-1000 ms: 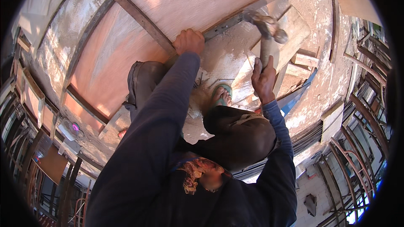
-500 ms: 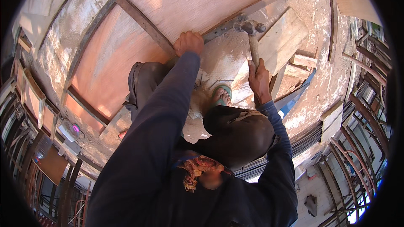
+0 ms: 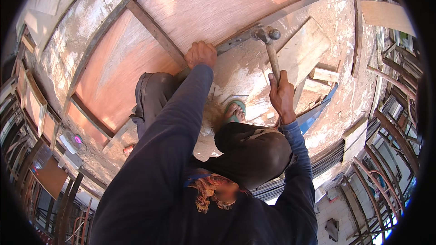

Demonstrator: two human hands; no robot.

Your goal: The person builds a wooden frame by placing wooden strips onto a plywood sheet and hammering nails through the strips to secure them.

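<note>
The left hand (image 3: 201, 55) is clasping the near rail of the framed panel (image 3: 218, 7), right by a crossbar (image 3: 156, 31) (I cannot tell whether its fingers are also pinching something small). The right hand (image 3: 282, 94), on the panel's near side, is gripping a hammer (image 3: 272, 55) by its handle; the metal head is showing at the panel's near rail, though contact is impossible to judge. A pale board (image 3: 312, 41) and a sandalled foot (image 3: 234, 110) are resting on the panel's near side.
</note>
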